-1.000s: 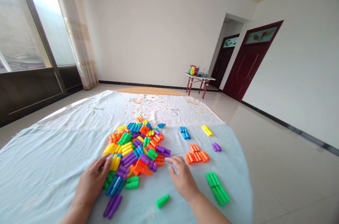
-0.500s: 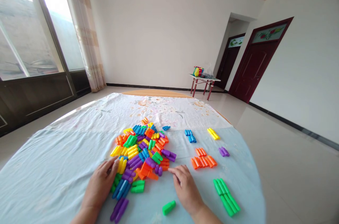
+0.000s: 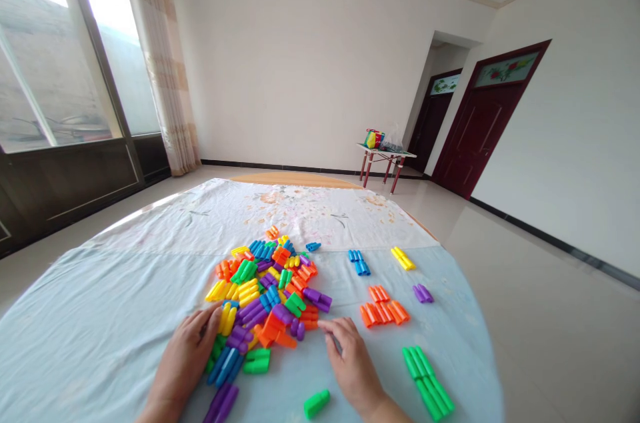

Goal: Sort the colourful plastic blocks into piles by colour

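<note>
Pale walls point(image 3: 300, 63) rise around us, with a window point(image 3: 30, 76) and a curtain point(image 3: 160, 63) on our left and a red door point(image 3: 493, 123) off to the right. Near the back, a small stand point(image 3: 407, 155) bears a bright bag point(image 3: 374, 139) and a clear bag point(image 3: 393, 141). Our counter point(image 3: 300, 179) is spread with cloth point(image 3: 115, 303), white and flowered at the far side, light blue nearer us. Mostly on the blue sits the pile point(image 3: 265, 296) of plastic blocks, mixed in colour and overlapping. Our left hand point(image 3: 187, 349) lies at its near left edge, hiding some of it, fingers loosely bent and thumb a little apart, just beside a yellow block point(image 3: 229, 319); we cannot tell whether they touch it. Our right hand point(image 3: 353, 359) is at the pile's right side, thumb apart from the fingers, forefinger pointing at the end of an orange block point(image 3: 309, 317); whether it touches, we cannot tell. Between our wrists lie a lone green block point(image 3: 317, 403) and, cut off by the view's lower edge, a purple block point(image 3: 221, 403). Right of our right hand we see single-colour groups: a green set point(image 3: 429, 383) nearest us, an orange set point(image 3: 384, 313) beyond it, then a purple piece point(image 3: 423, 293), with a blue set point(image 3: 359, 262) and a yellow piece point(image 3: 403, 258) farthest.
</note>
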Tool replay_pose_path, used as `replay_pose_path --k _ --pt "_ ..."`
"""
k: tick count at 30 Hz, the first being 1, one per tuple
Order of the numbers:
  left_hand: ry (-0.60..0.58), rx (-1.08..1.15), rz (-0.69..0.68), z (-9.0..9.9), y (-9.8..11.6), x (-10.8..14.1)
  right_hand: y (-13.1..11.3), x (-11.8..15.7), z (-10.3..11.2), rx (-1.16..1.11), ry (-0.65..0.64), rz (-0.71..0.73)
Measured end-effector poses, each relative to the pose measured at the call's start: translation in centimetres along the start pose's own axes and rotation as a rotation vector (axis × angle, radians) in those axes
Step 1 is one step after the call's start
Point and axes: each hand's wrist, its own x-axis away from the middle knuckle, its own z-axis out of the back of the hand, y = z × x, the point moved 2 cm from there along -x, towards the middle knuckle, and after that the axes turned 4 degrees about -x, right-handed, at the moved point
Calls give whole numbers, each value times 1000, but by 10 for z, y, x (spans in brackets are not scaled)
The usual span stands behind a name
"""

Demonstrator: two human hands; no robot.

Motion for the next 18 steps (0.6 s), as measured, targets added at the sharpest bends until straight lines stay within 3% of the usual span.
replay_pose_path --k 12,18 --pt "0 -18 -12 1 0 -1 -2 -37 1 87 91 37" --pt "9 -20 -20 0 0 -2 12 -44 -6 137 142 -13"
